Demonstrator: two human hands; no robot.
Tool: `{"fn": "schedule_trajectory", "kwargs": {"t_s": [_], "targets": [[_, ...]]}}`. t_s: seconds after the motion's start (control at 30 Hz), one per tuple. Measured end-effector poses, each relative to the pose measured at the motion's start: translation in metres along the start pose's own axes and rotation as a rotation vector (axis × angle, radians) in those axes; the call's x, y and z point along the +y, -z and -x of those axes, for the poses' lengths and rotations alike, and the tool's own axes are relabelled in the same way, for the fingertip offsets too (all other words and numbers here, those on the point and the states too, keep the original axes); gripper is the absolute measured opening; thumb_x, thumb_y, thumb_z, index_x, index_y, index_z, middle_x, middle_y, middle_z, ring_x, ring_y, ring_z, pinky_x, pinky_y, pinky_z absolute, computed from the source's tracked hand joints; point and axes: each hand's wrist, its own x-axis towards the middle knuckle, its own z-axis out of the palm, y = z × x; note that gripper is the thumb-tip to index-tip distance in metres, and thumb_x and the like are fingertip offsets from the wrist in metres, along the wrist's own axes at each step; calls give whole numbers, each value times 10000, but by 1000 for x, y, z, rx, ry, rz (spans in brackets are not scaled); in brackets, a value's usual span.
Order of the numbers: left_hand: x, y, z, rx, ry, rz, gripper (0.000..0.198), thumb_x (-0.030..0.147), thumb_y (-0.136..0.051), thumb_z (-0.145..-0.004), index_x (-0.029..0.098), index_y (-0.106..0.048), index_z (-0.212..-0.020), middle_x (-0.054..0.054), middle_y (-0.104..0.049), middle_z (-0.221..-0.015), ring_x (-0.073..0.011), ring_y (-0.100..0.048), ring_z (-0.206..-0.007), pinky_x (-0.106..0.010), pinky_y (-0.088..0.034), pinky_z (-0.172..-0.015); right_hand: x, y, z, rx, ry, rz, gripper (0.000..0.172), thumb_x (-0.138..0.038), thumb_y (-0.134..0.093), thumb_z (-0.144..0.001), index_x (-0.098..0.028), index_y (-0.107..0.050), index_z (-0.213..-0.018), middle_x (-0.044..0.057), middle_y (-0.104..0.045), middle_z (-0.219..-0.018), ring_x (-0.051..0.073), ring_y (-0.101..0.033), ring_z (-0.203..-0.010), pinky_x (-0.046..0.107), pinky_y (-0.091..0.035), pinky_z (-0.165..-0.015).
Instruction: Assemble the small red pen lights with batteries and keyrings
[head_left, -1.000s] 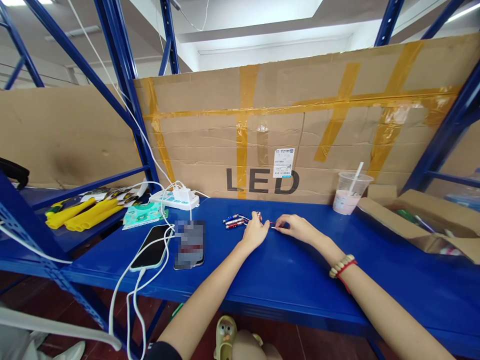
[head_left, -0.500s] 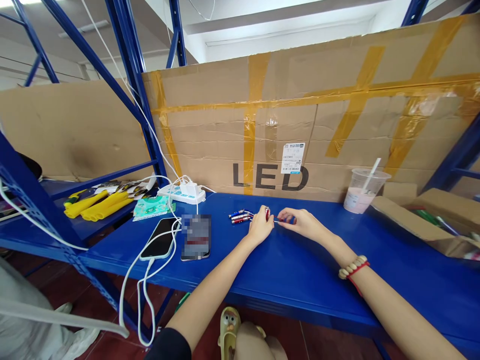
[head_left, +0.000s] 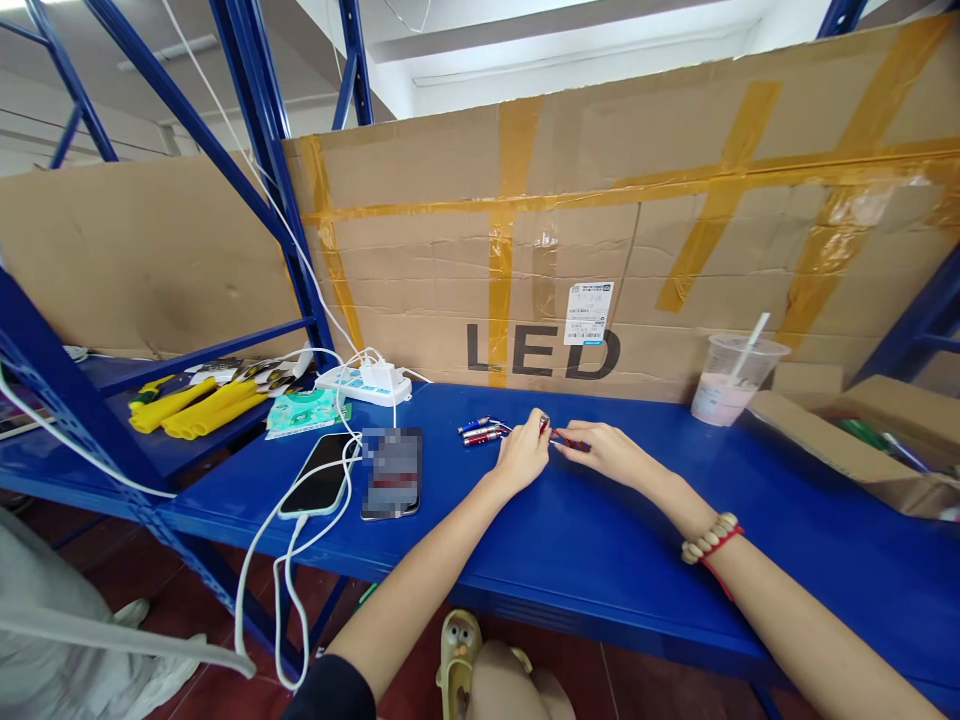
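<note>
Red piece (head_left: 544,424) sits above the middle of the blue table (head_left: 615,540), its near side mostly hidden by the left hand (head_left: 522,452), whose fingers are clamped on it. The right hand (head_left: 616,455) lies just beside at three o'clock, thumb and fingers together on a dark red piece (head_left: 574,441); whether the two pieces join cannot be told.

Taking the hands as the clock's centre, nearest, below the table edge at seven o'clock, is a yellow shoe (head_left: 456,655). At eight, also below, shows another person's pale trouser leg (head_left: 45,620). A beaded bracelet (head_left: 709,540) with a red cord rings the right wrist at four.

At nine, on the table, lies a phone (head_left: 393,475) with a blurred-out screen; beyond it, another phone (head_left: 319,475) has a white cable (head_left: 300,526) plugged in. Red and blue tubes (head_left: 480,436) lie close to the left hand, also at nine. An open box (head_left: 810,438) stands at three.

Farther back come a green packet (head_left: 304,410) and a power strip (head_left: 364,385) at ten, and a cup (head_left: 724,392) with a straw at two. Taped cardboard (head_left: 442,270), marked LED, stands upright along the far edge at twelve, bearing a white label (head_left: 589,312).
</note>
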Motion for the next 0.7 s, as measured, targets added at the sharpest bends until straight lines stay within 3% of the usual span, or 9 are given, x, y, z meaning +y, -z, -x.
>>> {"fn": "schedule_trajectory", "kwargs": {"t_s": [0.4,0.53,0.7], "targets": [[6,-1,1,14,5,137,171,367,-332,-875,215,-410,-883,10,-555,-722,-142,-536,-677,-229,-364,-603,6,8,0,74,0,-50,371,-389,-311,-885,-186,-621,-888,50,-548,-719,125,-497,-630,233,-360,-584],[9,0,2,-7,43,191,278,471,-299,-867,211,-384,-912,7,-532,-734,-148,-521,-671,-235,-362,-599,11,10,2,156,-100,12,347,-396,-333,-880,-211,-603,-997,34,-566,-773,115,-517,-646,218,-351,-559],[6,-3,1,-94,-31,221,232,372,-236,-899,204,-392,-939,4,-502,-701,-133,-488,-632,-233,-363,-618,6,13,3,262,-215,63,352,-412,-329,-884,-231,-587,-1040,17,-582,-840,99,-544,-669,202,-342,-518]]}}
